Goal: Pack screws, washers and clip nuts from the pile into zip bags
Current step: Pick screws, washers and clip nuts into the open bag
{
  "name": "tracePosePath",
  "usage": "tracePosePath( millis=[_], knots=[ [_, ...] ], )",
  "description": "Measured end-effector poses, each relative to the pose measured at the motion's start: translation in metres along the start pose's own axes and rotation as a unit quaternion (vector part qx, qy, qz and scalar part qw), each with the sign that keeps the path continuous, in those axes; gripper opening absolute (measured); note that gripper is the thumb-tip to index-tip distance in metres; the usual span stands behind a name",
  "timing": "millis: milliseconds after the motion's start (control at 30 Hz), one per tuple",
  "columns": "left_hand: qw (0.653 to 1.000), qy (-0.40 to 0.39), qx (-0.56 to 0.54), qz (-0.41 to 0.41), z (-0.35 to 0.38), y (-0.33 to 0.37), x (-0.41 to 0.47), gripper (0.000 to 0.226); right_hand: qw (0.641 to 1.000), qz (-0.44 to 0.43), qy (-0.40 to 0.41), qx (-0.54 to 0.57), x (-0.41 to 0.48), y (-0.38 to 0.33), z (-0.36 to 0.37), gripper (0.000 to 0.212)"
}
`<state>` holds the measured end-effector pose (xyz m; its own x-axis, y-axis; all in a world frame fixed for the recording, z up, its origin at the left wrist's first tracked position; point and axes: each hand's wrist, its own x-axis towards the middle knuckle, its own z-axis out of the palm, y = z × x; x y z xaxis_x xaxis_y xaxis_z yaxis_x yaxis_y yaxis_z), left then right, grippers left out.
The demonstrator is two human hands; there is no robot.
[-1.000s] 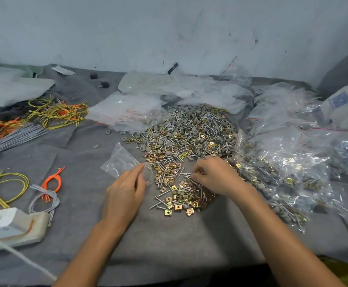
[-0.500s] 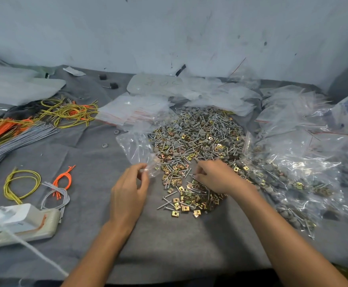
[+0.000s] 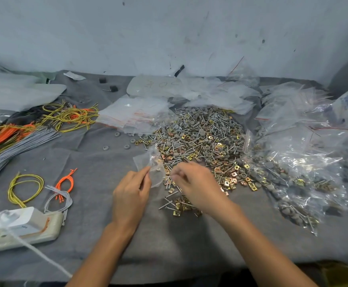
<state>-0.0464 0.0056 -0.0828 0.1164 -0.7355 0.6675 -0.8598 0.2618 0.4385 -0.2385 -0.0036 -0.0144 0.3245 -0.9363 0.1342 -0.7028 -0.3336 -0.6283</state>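
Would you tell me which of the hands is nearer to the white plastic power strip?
Left. The left hand sits right of the white plastic power strip; the right hand is farther right, over the metal hardware pile.

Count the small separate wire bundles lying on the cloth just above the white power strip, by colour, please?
Yellow bundle: 1
Orange bundle: 1
Grey bundle: 1, with a few orange strands tucked in it
Total: 3
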Motion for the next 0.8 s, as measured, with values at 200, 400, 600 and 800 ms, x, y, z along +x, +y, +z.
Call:
tracePosePath(
  millis=[200, 400, 600, 800],
  knots=[
    [0.999, -0.034, 0.000, 0.022, -0.004, 0.002, 0.000, 0.035, 0.991, -0.064, 0.059, -0.098, 0.014, -0.017, 0.045, 0.017],
    [0.999, -0.044, -0.001, 0.030, -0.003, 0.000, -0.001, 0.037, 0.983, -0.068, 0.037, -0.167, 0.019, -0.011, 0.053, 0.024],
    [0.997, -0.067, 0.013, 0.042, -0.002, -0.002, -0.002, 0.038, 0.998, -0.036, 0.045, 0.001, 0.019, 0.023, 0.003, 0.012],
    [0.995, -0.084, 0.014, 0.048, -0.002, 0.000, 0.000, 0.038, 0.989, 0.036, -0.119, -0.083, 0.032, 0.064, -0.033, 0.005]
  ],
)
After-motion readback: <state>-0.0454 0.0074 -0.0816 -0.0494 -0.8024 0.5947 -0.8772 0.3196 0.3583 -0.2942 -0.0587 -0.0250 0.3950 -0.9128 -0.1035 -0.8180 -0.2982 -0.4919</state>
